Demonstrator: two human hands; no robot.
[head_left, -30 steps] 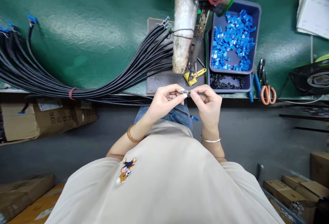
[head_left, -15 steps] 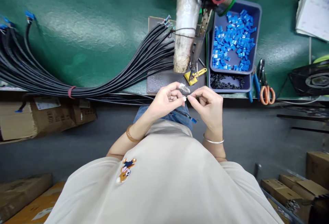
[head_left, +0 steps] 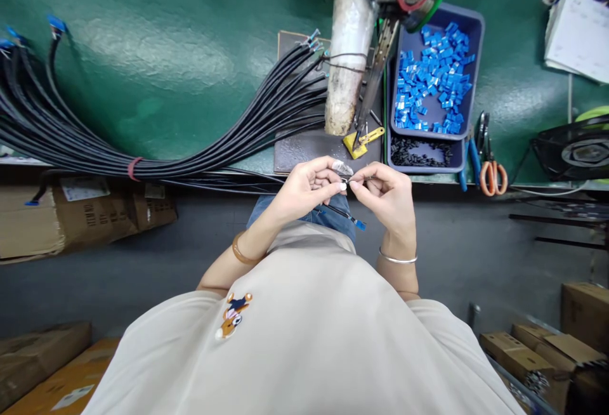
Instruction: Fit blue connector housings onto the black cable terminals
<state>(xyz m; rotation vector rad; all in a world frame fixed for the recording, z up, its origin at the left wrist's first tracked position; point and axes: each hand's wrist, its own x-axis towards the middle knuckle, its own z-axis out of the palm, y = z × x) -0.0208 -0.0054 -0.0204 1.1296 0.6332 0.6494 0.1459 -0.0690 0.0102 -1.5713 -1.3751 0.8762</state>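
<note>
My left hand [head_left: 309,188] is closed at the table's front edge, its thumb and fingers pinching the end of a black cable. White tape or a covering shows on one of its fingertips. Touching or nearly touching it, my right hand [head_left: 385,196] pinches something thin, too small to make out. Below the hands, a cable end with a blue connector [head_left: 359,224] hangs over my lap. Many black cables [head_left: 190,164], tied with a red band [head_left: 134,169], curve in from the left onto a dark mat [head_left: 297,148]. A yellow tool [head_left: 356,146] lies just beyond my fingers.
A pipe wrapped in plastic [head_left: 349,40] hangs over the mat. To its right are a bin of blue connectors [head_left: 477,53] and a bin of small black parts [head_left: 459,161]. Orange-handled scissors [head_left: 493,177], blue-handled pliers [head_left: 474,158], a fan [head_left: 578,148] and papers [head_left: 578,37] lie further right.
Both hands stay together at nearly the same place, with slight finger movement. The white bit between the fingertips shows less now. The whole view has shifted slightly.
</note>
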